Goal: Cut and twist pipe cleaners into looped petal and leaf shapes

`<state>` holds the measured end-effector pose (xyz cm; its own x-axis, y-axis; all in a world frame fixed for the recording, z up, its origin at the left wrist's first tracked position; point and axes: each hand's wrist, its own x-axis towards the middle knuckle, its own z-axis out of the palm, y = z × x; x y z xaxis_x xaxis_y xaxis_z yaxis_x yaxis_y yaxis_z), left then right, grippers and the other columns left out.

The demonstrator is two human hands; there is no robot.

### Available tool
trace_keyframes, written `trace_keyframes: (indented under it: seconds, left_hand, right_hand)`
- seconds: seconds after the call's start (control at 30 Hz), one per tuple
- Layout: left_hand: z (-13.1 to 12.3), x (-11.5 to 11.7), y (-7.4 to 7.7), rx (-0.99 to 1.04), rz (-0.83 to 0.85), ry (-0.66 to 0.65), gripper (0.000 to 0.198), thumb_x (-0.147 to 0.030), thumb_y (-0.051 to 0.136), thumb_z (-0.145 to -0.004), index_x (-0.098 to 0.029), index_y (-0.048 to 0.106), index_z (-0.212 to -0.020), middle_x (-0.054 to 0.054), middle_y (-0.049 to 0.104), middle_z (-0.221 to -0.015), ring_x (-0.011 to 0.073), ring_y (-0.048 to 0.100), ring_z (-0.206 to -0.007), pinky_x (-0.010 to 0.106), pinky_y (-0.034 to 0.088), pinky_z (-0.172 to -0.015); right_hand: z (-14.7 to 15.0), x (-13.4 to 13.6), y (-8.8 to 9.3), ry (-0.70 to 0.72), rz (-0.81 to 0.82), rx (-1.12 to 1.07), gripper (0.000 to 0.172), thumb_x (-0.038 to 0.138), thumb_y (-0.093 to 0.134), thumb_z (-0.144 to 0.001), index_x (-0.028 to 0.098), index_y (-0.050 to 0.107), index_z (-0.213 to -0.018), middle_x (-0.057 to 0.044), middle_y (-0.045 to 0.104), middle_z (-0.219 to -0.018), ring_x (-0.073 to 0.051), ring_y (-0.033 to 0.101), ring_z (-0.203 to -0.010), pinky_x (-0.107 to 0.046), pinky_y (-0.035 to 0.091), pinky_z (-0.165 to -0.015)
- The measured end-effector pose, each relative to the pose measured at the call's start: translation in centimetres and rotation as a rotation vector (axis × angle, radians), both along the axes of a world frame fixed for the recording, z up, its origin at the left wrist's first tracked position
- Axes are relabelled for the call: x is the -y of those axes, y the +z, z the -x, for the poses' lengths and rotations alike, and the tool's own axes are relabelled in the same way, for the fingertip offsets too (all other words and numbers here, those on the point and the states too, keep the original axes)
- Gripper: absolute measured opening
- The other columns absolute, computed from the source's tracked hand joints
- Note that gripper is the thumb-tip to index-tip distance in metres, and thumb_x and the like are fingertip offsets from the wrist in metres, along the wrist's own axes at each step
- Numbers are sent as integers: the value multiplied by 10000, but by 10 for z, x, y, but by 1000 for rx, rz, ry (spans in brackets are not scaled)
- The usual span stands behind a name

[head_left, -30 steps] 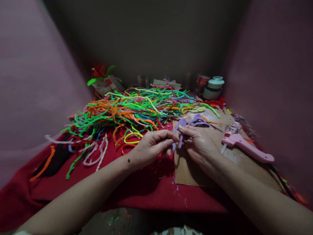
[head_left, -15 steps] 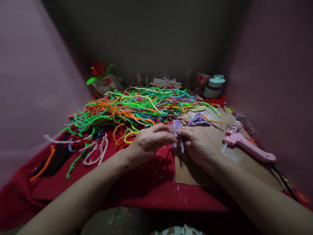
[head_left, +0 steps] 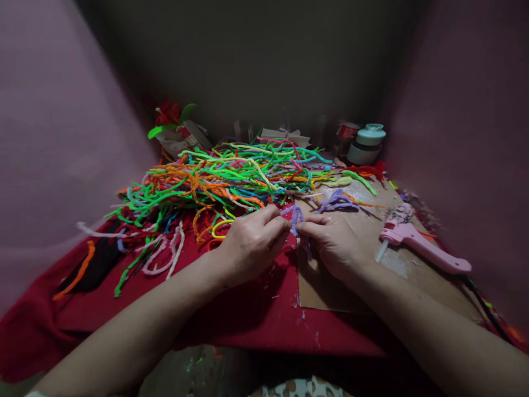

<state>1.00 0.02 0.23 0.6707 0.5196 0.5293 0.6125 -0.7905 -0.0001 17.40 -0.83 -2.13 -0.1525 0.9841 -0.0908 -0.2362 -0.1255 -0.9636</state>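
Observation:
A bent purple pipe cleaner [head_left: 297,215] spans the gap between my two hands above the table's front part. My right hand [head_left: 336,240] pinches it between thumb and forefinger, with one end hanging down beside the fingers. My left hand [head_left: 258,240] is closed at the other side, its fingertips pressed on the purple pipe cleaner where it runs leftward. Just behind my right hand, a looped purple pipe cleaner shape [head_left: 336,201] lies on a brown board [head_left: 322,292]. The fingertips of my left hand are partly hidden by its knuckles.
A large heap of colourful pipe cleaners [head_left: 231,176] covers the back and left of the red cloth [head_left: 248,325]. To the right, a pink glue gun [head_left: 425,248] rests on the board, its cord trailing off. A mint-lidded jar [head_left: 366,144] stands at the back right.
My left fingers have closed further and turned over, drawing part of the purple pipe cleaner leftward. My right hand keeps its pinch. The view has shifted slightly.

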Motion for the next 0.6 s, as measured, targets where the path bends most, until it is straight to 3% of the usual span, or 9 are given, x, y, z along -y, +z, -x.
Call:
trace_keyframes:
  seconds: [0.33,0.6]
  left_hand:
    - [-3,6,-2,-190,-157,13,188,-171,392,-869,-132,554,-783,49,526,-748,133,461,-656,243,376,-567]
    - [-7,16,2,-327,-292,12,168,-142,385,-863,-115,545,-819,85,558,-796,185,507,-706,290,412,-574]
  right_hand:
    - [2,3,5,9,31,21,74,160,540,-611,153,572,-545,33,482,-499,-72,394,-434,-211,293,-422]
    - [2,4,2,18,9,47,117,186,547,-650,148,540,-540,45,445,-490,-60,359,-437,-209,276,-430]
